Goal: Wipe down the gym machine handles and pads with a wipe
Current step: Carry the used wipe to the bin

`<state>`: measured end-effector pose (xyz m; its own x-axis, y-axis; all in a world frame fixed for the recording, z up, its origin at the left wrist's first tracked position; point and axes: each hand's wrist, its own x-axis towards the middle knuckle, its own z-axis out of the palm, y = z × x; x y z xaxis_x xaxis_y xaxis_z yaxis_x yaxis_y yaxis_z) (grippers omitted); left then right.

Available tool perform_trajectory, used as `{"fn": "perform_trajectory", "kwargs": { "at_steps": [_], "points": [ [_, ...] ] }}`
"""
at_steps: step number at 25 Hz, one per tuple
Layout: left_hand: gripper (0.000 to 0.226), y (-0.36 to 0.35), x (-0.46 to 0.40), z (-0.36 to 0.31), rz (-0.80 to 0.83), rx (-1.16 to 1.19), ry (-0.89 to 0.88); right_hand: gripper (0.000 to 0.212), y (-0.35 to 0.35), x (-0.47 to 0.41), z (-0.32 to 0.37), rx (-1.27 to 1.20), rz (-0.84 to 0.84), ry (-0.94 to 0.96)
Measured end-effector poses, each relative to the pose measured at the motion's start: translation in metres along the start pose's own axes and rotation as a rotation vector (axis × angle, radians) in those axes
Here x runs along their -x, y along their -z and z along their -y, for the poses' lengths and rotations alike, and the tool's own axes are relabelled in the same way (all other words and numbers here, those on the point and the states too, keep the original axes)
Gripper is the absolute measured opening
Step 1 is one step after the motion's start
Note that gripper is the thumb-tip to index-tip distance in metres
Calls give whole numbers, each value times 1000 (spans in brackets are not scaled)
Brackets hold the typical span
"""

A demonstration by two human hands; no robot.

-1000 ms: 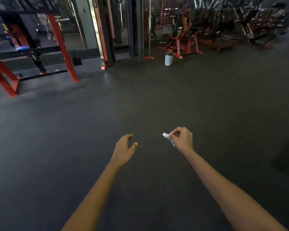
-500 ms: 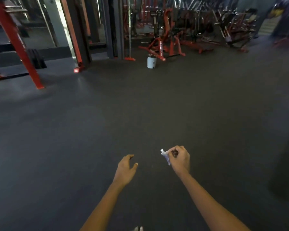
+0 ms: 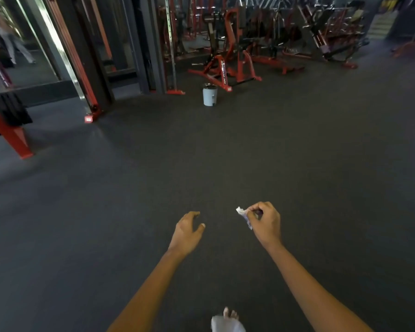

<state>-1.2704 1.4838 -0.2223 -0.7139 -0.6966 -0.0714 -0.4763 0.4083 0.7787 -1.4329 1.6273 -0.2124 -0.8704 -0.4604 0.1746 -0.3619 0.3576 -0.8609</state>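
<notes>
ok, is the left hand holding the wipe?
No, the wipe is pinched in the right hand, while the left hand hangs loosely curled and holds nothing.

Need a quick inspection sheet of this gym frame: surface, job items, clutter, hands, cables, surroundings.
Surface: dark rubber floor, open in front of the person.
Job's things: crumpled white wipe pinched in the right hand; red gym machine stands far ahead, out of reach.
Clutter: small grey bin on the floor beside the red machine.
Hands: left hand holds nothing, fingers loosely curled; right hand grips the wipe.
Cables: nothing seen.
Surroundings: red rack leg at left, mirrored wall panel behind it, more machines at far right; a foot at the bottom edge.
</notes>
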Motion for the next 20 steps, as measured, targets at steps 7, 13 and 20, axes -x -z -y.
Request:
{"fn": "perform_trajectory", "kwargs": {
  "at_steps": [7,13,20],
  "points": [
    [40,32,-283,-86,-100,20,-73,14,-35,-298,32,68,13,96],
    [39,30,-523,-100,-88,-30,-163,10,-88,-521,39,216,-37,145],
    [42,49,-795,-155,-56,-30,-209,15,-144,-765,52,354,-48,160]
  ]
}}
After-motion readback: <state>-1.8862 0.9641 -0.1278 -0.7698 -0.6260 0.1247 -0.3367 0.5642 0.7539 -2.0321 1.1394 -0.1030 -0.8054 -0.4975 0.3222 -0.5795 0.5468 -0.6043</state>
